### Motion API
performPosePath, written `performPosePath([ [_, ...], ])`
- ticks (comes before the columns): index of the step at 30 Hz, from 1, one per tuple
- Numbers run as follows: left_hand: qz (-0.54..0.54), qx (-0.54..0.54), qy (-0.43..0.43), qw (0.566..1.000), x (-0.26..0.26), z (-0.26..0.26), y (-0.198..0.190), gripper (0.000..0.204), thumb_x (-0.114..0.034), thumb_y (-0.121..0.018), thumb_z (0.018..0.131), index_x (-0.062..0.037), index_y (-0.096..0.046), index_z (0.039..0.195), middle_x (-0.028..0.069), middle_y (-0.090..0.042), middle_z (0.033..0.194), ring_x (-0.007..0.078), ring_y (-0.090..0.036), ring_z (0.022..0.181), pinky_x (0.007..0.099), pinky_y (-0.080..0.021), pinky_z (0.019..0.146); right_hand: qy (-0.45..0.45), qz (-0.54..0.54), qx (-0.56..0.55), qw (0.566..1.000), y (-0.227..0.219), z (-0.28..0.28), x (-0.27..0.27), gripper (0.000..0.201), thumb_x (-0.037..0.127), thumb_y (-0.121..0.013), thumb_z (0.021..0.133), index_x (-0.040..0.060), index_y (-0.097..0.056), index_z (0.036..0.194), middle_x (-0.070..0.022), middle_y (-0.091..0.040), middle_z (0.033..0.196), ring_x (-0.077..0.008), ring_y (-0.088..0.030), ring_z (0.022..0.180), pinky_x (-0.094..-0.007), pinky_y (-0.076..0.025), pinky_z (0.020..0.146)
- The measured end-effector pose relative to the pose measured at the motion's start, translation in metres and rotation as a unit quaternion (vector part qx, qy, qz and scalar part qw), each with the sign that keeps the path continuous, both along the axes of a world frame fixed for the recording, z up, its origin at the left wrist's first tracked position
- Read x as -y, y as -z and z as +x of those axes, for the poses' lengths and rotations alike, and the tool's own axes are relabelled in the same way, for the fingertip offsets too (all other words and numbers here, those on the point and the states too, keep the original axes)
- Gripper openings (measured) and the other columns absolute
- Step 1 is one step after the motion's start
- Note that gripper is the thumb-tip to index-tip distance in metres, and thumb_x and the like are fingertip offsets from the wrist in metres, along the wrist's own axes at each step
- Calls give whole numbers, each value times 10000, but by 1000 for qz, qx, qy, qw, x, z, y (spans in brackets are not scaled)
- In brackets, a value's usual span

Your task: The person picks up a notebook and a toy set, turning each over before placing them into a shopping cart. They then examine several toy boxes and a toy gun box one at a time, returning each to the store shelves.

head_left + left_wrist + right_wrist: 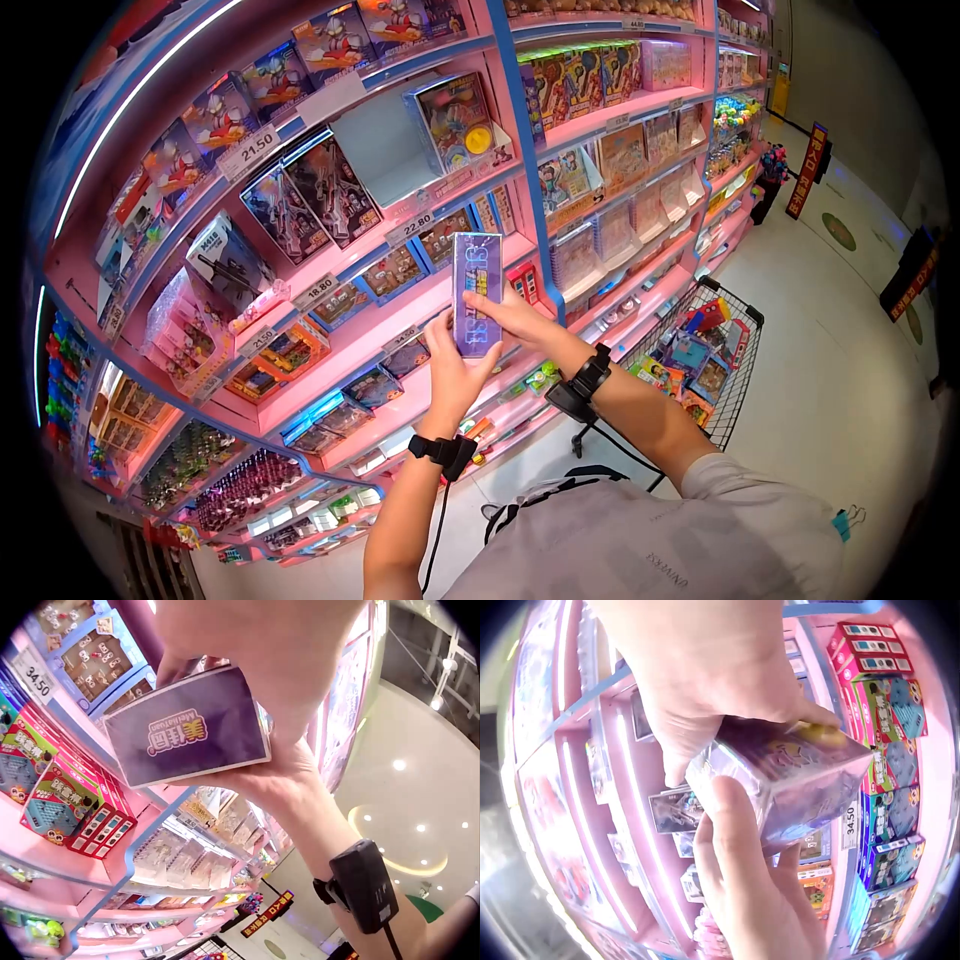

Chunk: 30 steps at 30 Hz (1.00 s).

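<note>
A narrow purple box [477, 300] with printed lettering stands between both hands in front of the shelves. My left hand [456, 365] grips its lower left side, thumb along the near edge. My right hand [512, 315] holds the right side, its fingers reaching over the printed face. In the left wrist view the box's purple end [196, 729] faces the camera. The right wrist view has the shiny wrapped box [787, 780] between the right hand [705, 682] above and the left hand [750, 877] below.
Pink shelves [448, 270] with boxed toys and price tags fill the left and centre. A black wire cart [742, 375] loaded with colourful packages stands at the right on the pale floor [800, 400]. Dark sign stands are further right.
</note>
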<state>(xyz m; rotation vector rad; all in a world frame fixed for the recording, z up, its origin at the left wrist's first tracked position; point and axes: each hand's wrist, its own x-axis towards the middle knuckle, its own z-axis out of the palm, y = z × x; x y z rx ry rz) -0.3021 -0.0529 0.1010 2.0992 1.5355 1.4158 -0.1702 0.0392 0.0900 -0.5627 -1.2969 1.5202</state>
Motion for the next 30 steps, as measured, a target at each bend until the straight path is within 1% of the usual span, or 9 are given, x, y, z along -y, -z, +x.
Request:
performPosePath([
  [3,-12,-10,63,998,11,-1,-16,647,-209,-749,804,-43,-441,1349,185,-431,1320,339,-467,1233,410,-395,1032,-93,-209,-168,959,-6,17,-6,403,342,-638,932,77,-555,1224,-87,-654,1111,-192,-680,902,-356,-570,835],
  [4,-19,-14,85,996,11,-7,-18,578,-192,-727,826,-56,-484,1332,175,-441,1345,329,-465,1254,407,-392,1040,-127,-232,-195,945,-3,25,-7,509,434,-628,920,57,-541,1251,-95,-638,1142,-179,-651,1009,-351,-569,816],
  [5,-19,12,71,997,14,-9,-19,488,-176,-699,853,-52,-526,1292,157,-457,1369,320,-467,1270,409,-395,1041,-129,-239,-213,939,1,28,-6,549,478,-594,926,60,-530,1275,-101,-633,1164,-189,-644,1030,-357,-559,844],
  [9,14,-43,-69,997,11,-30,-9,783,-241,-769,802,-41,-351,1433,246,-424,1392,354,-447,1299,427,-370,1070,-132,-229,-233,936,13,34,-6,647,595,-465,945,87,-497,1345,-85,-601,1247,-197,-618,1080,-345,-532,899],
  [12,-81,114,75,987,5,-35,2,774,-227,-750,827,-26,-328,1444,234,-432,1410,330,-433,1324,425,-352,1090,-148,-215,-246,933,20,32,-11,687,629,-434,941,94,-482,1369,-64,-588,1271,-181,-610,1092,-327,-534,890],
  [14,-86,122,100,984,6,-32,-2,740,-157,-714,855,-41,-303,1460,206,-447,1409,276,-477,1283,386,-400,1055,-165,-221,-253,927,15,32,-7,697,636,-431,938,98,-476,1378,-61,-591,1268,-177,-610,1092,-328,-536,888],
  [17,-84,158,142,974,5,-28,-14,741,-78,-681,873,-73,-266,1487,160,-438,1418,212,-532,1200,311,-471,950,-146,-209,-231,939,15,31,-12,747,677,-427,914,95,-473,1380,-72,-583,1289,-187,-609,1103,-345,-544,874],
  [24,-140,241,140,950,-9,-43,-13,768,-224,-610,936,-35,-160,1529,174,-275,1539,266,-320,1392,374,-277,1129,-206,-177,-174,947,15,36,-21,592,522,-497,960,80,-482,1355,-88,-565,1314,-201,-543,1206,-419,-498,949],
  [30,-136,216,119,959,-22,-47,-5,757,-154,-653,900,-57,-224,1516,188,-385,1462,258,-443,1297,373,-375,1064,-90,-168,-36,981,-6,34,-11,485,397,-507,997,61,-468,1345,-37,-568,1238,-169,-558,1109,-330,-459,939],
])
